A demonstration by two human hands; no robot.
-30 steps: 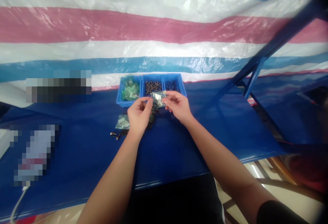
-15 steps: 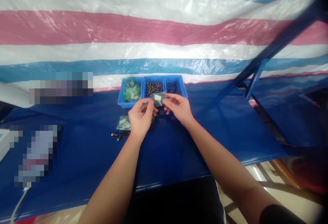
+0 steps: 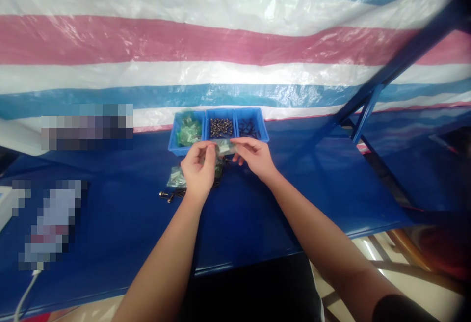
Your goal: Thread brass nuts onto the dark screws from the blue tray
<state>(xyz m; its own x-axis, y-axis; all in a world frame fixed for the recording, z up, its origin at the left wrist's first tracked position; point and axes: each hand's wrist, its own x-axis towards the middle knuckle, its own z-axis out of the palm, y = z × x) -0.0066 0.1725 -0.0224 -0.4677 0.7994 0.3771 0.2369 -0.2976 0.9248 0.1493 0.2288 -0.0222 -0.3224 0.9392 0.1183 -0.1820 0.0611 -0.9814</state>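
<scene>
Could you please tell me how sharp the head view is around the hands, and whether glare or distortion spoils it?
Head view: left hand and right hand look soft, the clear bag they pinch a pale smear. Head view: glare flecks the striped tarp, whose stripes bow. Head view: right corners darken.

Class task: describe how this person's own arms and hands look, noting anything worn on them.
The left hand and right hand are bare: no gloves, no rings or watch that I can make out. The left forearm and right forearm are uncovered. Only a black sleeve edge shows, high on the right arm.
</scene>
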